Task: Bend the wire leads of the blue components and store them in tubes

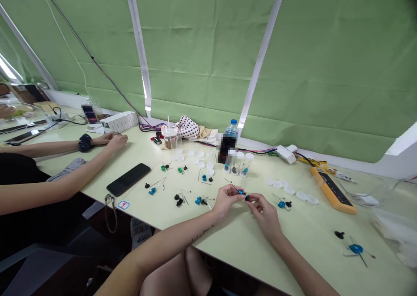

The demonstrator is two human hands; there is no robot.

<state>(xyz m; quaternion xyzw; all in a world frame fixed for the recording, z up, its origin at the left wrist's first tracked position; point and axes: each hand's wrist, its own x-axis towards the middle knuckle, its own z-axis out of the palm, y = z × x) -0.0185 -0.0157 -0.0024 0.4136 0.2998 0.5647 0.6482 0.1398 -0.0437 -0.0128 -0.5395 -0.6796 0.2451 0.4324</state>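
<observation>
Over the table in front of me, my left hand (227, 200) pinches a small blue plastic part (240, 192) with a thin metal rod (232, 184) sticking out to the upper left. My right hand (265, 213) holds a small black knob-like piece (247, 197) against the blue part's right end. Whether the two are joined I cannot tell. Right of my hands lie another blue part (281, 205) and a black knob (288, 204). To their left is a group with a blue part (198, 200), a black piece and thin rods.
More blue, green and black parts lie in small groups, with clear tubes (246, 163) and white caps (282, 184) behind. A yellow power strip (332, 190) is at the right. Leftward are a black phone (128, 179) and another person's hands (116, 140). A bottle (232, 129) stands at the back.
</observation>
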